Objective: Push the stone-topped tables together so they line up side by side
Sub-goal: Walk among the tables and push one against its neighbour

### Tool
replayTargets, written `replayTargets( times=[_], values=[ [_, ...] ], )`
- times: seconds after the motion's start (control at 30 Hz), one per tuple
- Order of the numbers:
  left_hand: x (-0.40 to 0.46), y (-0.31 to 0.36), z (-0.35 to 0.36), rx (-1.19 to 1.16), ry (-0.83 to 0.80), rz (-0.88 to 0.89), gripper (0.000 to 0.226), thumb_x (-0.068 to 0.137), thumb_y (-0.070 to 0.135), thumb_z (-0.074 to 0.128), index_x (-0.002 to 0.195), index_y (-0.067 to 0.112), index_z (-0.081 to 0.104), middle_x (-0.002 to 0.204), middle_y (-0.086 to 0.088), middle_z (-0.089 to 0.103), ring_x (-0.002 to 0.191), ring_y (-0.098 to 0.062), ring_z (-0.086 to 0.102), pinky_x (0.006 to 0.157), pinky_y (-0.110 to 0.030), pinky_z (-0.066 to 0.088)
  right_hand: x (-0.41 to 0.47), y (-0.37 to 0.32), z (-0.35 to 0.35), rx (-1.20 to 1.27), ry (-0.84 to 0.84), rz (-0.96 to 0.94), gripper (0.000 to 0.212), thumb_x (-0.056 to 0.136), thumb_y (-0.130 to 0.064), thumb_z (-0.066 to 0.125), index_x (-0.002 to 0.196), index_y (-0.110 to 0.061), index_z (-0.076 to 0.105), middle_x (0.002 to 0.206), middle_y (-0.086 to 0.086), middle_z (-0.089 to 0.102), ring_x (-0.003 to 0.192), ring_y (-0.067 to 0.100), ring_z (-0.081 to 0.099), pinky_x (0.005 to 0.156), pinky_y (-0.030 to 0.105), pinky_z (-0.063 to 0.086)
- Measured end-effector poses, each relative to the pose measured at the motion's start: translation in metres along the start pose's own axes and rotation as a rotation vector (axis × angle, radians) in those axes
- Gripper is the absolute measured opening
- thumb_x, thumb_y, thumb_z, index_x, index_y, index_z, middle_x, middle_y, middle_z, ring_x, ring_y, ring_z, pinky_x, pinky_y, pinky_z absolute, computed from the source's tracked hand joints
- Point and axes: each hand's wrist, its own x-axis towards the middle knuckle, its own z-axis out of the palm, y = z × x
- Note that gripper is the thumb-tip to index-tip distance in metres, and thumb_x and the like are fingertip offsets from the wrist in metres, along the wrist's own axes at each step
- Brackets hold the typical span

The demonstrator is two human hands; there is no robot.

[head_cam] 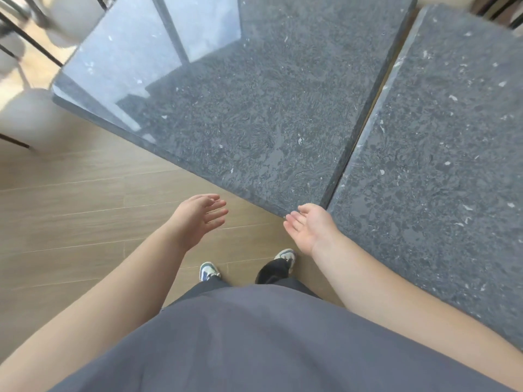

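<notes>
Over the floor, my left hand and right hand hang loose, fingers spread, holding nothing — right beside the left table corner. Right table alongside — narrow gap widening away from me.
</notes>
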Motion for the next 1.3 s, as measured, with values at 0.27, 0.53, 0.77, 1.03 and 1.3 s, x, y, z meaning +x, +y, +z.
replayTargets(
  times=[0.27,0.53,0.77,1.03,1.3],
  values=[
    [-0.065,0.032,-0.1,0.066,0.11,0.28,0.024,0.101,0.001,0.041,0.107,0.01,0.063,0.111,-0.013,0.071,0.101,-0.026,0.072,0.083,-0.038,0.058,-0.065,0.039,0.073,-0.108,-0.121,-0.236,0.026,0.099,0.0,0.039,0.113,-0.007,0.06,0.094,0.008,0.065,0.089,0.021,0.065,0.081,0.035,0.055],
    [-0.169,0.059,-0.25,0.115,0.221,0.623,0.026,0.102,-0.003,0.04,0.112,0.009,0.061,0.1,-0.008,0.07,0.09,-0.02,0.071,0.088,-0.042,0.056,-0.15,0.152,0.185,-0.272,-0.367,-0.477,0.027,0.096,0.005,0.038,0.102,-0.011,0.06,0.088,0.006,0.063,0.079,0.018,0.063,0.073,0.03,0.057],
    [-0.242,0.068,-0.36,0.076,0.364,0.846,0.027,0.102,-0.003,0.043,0.113,0.012,0.061,0.101,-0.008,0.072,0.095,-0.023,0.073,0.088,-0.04,0.059,-0.222,0.223,0.269,-0.499,-0.607,-0.822,0.028,0.09,0.001,0.043,0.106,-0.013,0.061,0.092,0.005,0.065,0.082,0.014,0.066,0.07,0.025,0.055],
    [-0.267,0.088,-0.418,0.039,0.431,1.062,0.027,0.103,-0.005,0.045,0.115,0.014,0.059,0.098,-0.005,0.071,0.094,-0.02,0.072,0.086,-0.037,0.058,-0.267,0.251,0.328,-0.687,-0.833,-1.164,0.028,0.086,-0.005,0.047,0.109,-0.017,0.058,0.088,-0.007,0.066,0.088,0.013,0.065,0.081,0.027,0.054],
    [-0.235,0.152,-0.455,0.033,0.447,1.138,0.023,0.098,0.007,0.049,0.118,0.014,0.057,0.099,-0.001,0.071,0.097,-0.021,0.071,0.085,-0.034,0.058,-0.261,0.249,0.42,-0.706,-0.954,-1.19,0.028,0.089,-0.001,0.046,0.111,-0.013,0.056,0.093,0.0,0.064,0.09,0.013,0.063,0.085,0.031,0.055]
  ],
)
